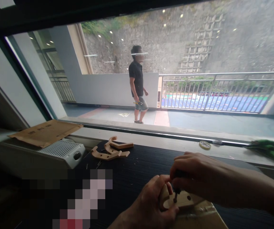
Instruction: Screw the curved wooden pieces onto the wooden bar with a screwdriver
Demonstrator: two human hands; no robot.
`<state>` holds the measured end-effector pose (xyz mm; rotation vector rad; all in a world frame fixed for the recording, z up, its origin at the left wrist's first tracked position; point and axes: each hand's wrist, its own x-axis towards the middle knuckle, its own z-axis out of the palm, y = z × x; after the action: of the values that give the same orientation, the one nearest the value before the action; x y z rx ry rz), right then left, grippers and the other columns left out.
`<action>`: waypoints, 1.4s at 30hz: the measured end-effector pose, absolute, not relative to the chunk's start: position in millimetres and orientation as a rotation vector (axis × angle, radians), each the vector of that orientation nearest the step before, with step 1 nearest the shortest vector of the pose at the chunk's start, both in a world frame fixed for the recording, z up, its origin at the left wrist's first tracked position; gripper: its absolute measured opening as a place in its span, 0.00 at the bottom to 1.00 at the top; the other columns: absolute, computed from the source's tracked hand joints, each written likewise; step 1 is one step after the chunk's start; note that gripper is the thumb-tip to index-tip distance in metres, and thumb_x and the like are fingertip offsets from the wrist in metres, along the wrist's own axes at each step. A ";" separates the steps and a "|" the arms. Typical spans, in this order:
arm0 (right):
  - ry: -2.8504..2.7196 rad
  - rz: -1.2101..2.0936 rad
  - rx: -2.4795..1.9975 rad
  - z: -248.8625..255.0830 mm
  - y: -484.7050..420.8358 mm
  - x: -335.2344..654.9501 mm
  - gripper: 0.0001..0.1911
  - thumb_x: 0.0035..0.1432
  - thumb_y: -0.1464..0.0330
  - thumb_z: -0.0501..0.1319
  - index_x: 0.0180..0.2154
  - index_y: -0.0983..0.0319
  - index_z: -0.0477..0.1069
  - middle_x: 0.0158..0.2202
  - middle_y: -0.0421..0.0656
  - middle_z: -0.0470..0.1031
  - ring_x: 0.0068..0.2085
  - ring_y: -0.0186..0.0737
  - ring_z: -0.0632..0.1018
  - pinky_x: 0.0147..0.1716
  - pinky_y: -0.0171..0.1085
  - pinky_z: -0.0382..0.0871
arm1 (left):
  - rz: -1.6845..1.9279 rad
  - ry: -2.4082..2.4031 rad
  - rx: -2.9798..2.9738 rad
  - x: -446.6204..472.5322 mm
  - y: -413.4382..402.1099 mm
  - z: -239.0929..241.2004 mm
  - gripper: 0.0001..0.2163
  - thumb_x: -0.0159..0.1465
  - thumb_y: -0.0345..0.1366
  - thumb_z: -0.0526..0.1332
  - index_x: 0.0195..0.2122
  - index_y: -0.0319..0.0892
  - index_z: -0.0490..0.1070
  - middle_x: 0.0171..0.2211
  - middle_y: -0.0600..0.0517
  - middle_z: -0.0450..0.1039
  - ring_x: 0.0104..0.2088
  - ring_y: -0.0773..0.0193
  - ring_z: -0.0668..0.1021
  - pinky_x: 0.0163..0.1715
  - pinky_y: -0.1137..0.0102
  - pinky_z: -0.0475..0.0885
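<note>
The wooden piece (183,199), pale and with a dark hole showing, sits at the near edge of the worktop (137,178), and every place here is given from it. The left hand (151,198) comes in from its left, its grip clasped around that end, so the outline there is largely covered. The right hand (191,170) arches above it, its grip wrapped around a dark tool (176,194); most of the handle is lost in the fingers and shadow, while the thin shank points down to the wooden piece (whether the tip sits in a hole or on a screw, I cannot tell). Beneath the piece, a light board (207,218) with a shiny, clear covering runs out of view at the bottom.

Well to the left of the piece and farther off, curved wooden parts (110,152) overlap, so their number is uncertain; small thin items (99,164) near them are too dim to name. Beyond these, a brown envelope (48,130) partly covers a white slatted unit (66,151). Past the piece, on the sill (151,140), lie a tape roll (205,145) and, farther right, a green cloth (272,149), cut off at the edge.
</note>
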<state>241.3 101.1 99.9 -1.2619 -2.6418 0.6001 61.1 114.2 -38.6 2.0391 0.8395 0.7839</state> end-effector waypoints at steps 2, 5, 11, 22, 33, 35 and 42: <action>-2.608 0.525 -1.314 95.8 102.7 237.2 0.13 0.63 0.65 0.53 0.29 0.62 0.70 0.28 0.39 0.72 0.29 0.33 0.71 0.27 0.33 0.58 | 0.790 0.845 2.031 61.8 113.2 -38.7 0.18 0.49 0.29 0.63 0.43 0.40 0.65 0.34 0.52 0.66 0.30 0.68 0.70 0.29 0.75 0.69; -2.595 0.428 -1.357 93.2 102.9 230.0 0.14 0.62 0.64 0.53 0.26 0.63 0.67 0.27 0.41 0.72 0.29 0.34 0.70 0.26 0.33 0.58 | 0.816 0.883 2.027 62.6 110.1 -36.6 0.15 0.50 0.31 0.63 0.40 0.40 0.66 0.34 0.52 0.66 0.31 0.67 0.70 0.32 0.74 0.69; -2.632 0.340 -1.332 97.8 100.8 229.3 0.10 0.62 0.69 0.53 0.29 0.61 0.68 0.28 0.39 0.72 0.31 0.35 0.72 0.29 0.33 0.58 | 0.794 0.842 2.052 61.2 112.4 -36.5 0.17 0.50 0.30 0.63 0.41 0.41 0.66 0.34 0.52 0.66 0.31 0.67 0.69 0.32 0.74 0.69; -2.714 0.298 -1.339 89.1 96.8 242.5 0.12 0.65 0.67 0.50 0.30 0.62 0.65 0.28 0.40 0.70 0.29 0.35 0.70 0.29 0.35 0.60 | 0.799 0.812 2.064 60.1 118.7 -44.4 0.23 0.48 0.27 0.64 0.46 0.43 0.64 0.34 0.55 0.66 0.31 0.68 0.69 0.34 0.74 0.68; -2.755 0.258 -1.413 108.8 89.9 234.2 0.07 0.61 0.70 0.54 0.30 0.64 0.67 0.29 0.42 0.72 0.32 0.38 0.73 0.30 0.35 0.62 | 0.935 0.805 2.035 62.1 114.3 -42.8 0.25 0.47 0.23 0.63 0.47 0.46 0.64 0.34 0.56 0.67 0.33 0.68 0.69 0.34 0.76 0.68; -2.787 0.329 -1.364 113.6 88.3 235.1 0.06 0.59 0.72 0.55 0.31 0.64 0.68 0.31 0.42 0.73 0.35 0.38 0.73 0.33 0.34 0.62 | 0.912 0.774 2.038 61.6 114.6 -42.8 0.24 0.47 0.24 0.63 0.47 0.46 0.64 0.35 0.55 0.67 0.33 0.68 0.70 0.33 0.76 0.69; -2.709 0.439 -1.324 102.4 94.7 245.6 0.10 0.63 0.65 0.53 0.32 0.62 0.67 0.28 0.39 0.70 0.29 0.33 0.70 0.26 0.32 0.59 | 0.761 0.832 1.975 61.3 113.5 -38.9 0.18 0.54 0.29 0.61 0.46 0.44 0.62 0.35 0.54 0.66 0.30 0.70 0.69 0.29 0.77 0.68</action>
<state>245.6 94.7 102.4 -1.3241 -2.7087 0.4392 61.3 113.5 -38.9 1.9754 0.8316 0.7608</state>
